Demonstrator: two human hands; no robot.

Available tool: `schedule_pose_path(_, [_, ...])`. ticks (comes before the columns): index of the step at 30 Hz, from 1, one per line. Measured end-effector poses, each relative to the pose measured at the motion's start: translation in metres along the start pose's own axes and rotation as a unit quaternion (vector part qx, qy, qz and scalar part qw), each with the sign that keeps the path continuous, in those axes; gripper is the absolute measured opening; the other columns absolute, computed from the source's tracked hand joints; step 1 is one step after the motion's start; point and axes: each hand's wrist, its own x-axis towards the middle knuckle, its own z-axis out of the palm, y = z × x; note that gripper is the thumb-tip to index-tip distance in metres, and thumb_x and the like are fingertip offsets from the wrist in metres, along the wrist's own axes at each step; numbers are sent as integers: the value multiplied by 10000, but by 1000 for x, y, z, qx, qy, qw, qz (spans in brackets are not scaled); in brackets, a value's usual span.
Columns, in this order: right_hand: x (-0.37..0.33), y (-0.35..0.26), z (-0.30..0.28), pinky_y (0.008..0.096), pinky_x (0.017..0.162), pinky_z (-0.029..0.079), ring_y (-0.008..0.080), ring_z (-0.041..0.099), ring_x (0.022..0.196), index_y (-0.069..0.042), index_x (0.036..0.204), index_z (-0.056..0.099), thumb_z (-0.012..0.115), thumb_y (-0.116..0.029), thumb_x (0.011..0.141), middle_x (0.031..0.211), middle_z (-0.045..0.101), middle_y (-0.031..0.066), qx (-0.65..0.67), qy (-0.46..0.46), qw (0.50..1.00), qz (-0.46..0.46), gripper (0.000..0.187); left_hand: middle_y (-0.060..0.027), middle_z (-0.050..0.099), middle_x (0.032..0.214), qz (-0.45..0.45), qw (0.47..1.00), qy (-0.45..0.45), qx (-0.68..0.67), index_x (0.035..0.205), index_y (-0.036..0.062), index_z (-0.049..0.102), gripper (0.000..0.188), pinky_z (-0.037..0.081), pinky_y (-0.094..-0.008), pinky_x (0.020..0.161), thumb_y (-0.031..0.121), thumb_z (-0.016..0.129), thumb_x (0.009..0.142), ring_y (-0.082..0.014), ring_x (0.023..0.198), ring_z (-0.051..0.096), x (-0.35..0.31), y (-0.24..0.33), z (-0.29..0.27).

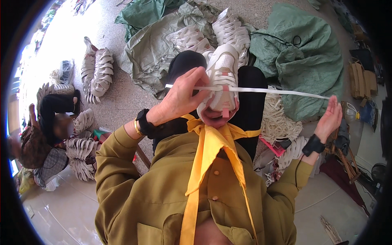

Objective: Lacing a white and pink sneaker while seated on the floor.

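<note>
Yellow cloth point(216, 151) hangs near shoe point(218, 100), right hand point(329, 118) pinching white lace point(281, 91) (left hand point(178, 96) curled around it)

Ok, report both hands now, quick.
Left hand: half-curled at the white lace; whether it grips cannot be told.
Right hand: closed on the lace's right end.

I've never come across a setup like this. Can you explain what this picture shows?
There's no machine: a person works with a bare left hand and right hand. A wide fisheye camera on their head looks down, so edges bend. Between the knees sits a white-and-pink shoe upper. A white lace crosses it from one hand to the other; how firmly each grips is hard to tell. Green sacking and stacked shoe pieces lie on the floor.
</note>
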Motion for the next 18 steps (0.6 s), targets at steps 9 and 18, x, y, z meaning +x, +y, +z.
schedule_pose_path(9, [-150,1,142,242,673,525,64,641,760,-82,1229,714,738,6,904,1024,739,38,-299,-409,862,1,338,-101,567,844,-1,998,-35,47,938,-14,587,115,509,-324,638,-12,695,898,-229,720,621,-8,7,-12])
schedule_pose_path(18, [-179,5,173,383,693,558,339,701,818,-4,1071,695,684,13,920,963,709,148,-351,-484,789,-143,152,-160,550,841,32,993,-13,110,916,3,557,118,480,-438,659,33,671,912,-396,790,602,-5,6,-30])
